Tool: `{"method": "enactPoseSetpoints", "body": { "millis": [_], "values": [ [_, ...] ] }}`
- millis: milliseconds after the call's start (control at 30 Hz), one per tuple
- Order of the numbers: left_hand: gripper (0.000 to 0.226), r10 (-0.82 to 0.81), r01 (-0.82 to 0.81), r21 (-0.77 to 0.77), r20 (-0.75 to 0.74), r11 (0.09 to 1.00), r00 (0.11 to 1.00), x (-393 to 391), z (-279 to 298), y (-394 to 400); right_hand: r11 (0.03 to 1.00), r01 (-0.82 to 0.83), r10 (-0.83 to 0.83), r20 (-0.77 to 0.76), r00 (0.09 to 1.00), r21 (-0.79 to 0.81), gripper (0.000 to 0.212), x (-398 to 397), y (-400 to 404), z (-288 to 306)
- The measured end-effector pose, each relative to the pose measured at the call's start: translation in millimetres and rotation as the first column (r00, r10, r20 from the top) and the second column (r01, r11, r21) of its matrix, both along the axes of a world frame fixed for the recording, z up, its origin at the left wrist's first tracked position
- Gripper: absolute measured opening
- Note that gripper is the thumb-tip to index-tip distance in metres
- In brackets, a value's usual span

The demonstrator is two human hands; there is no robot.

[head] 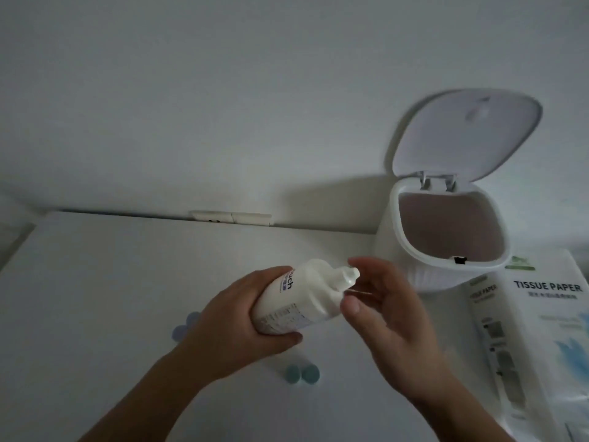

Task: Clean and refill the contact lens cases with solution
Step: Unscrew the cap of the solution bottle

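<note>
Lying nearest on the white table point(95, 266), a pair of teal round contact lens case caps point(302, 373) sit side by side, touching, just below the hands. A second, bluish pair of caps point(184, 327) lies to the left, partly hidden behind the left wrist.

Left hand point(236, 317): fingers and thumb curled round the body of a white solution bottle point(302, 298), thumb under its near side. Bottle held off the table, tilted, its nozzle aimed up and to the right. Label printed in blue and small dark text, only partly legible.

Right hand point(385, 317): fingers loosely spread and lightly bent, palm turned toward the bottle. Thumb tip sits just beside the bottle's shoulder, forefinger tip arches over near the nozzle. Cannot tell if either actually touches; nothing gripped.

Right edge, near to mid: a plastic-wrapped pack marked "TISSUE PAPER" point(541, 330), lying flat, running out of view at the bottom.

Farther, right of centre: a small white desktop bin point(414, 269) with its hinged lid point(462, 135) standing raised, inside pale pinkish, a small dark catch at the front rim. Bin touches or nearly touches the tissue pack.

Farthest: a plain wall point(223, 90), with a white wall socket point(231, 217) showing just above the table's far edge.
</note>
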State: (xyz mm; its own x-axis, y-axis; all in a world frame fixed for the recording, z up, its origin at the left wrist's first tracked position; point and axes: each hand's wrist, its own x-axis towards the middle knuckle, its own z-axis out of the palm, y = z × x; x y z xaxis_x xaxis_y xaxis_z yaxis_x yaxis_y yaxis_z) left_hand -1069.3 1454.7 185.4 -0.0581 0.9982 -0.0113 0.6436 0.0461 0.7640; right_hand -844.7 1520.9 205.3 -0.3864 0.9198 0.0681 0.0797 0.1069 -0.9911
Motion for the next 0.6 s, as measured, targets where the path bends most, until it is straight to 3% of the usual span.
{"method": "enactPoseSetpoints", "body": {
  "millis": [133,300,600],
  "values": [
    [0.084,-0.009,0.010,0.015,-0.082,1.000,0.997,-5.7,-19.9,-1.5,0.984,0.023,-0.042,0.104,0.994,0.179,0.027,4.6,11.4,-17.1],
    [0.090,-0.005,0.041,0.130,-0.270,0.991,0.963,-1.7,-39.1,-7.7,0.964,0.007,-0.046,0.138,0.989,0.266,0.039,4.9,9.2,-34.3],
    [0.096,0.089,0.038,0.341,-0.347,0.939,0.934,22.3,-42.4,-68.3,0.913,0.050,-0.190,0.311,0.931,0.405,0.067,17.1,-47.0,-31.0]
  ]
}}
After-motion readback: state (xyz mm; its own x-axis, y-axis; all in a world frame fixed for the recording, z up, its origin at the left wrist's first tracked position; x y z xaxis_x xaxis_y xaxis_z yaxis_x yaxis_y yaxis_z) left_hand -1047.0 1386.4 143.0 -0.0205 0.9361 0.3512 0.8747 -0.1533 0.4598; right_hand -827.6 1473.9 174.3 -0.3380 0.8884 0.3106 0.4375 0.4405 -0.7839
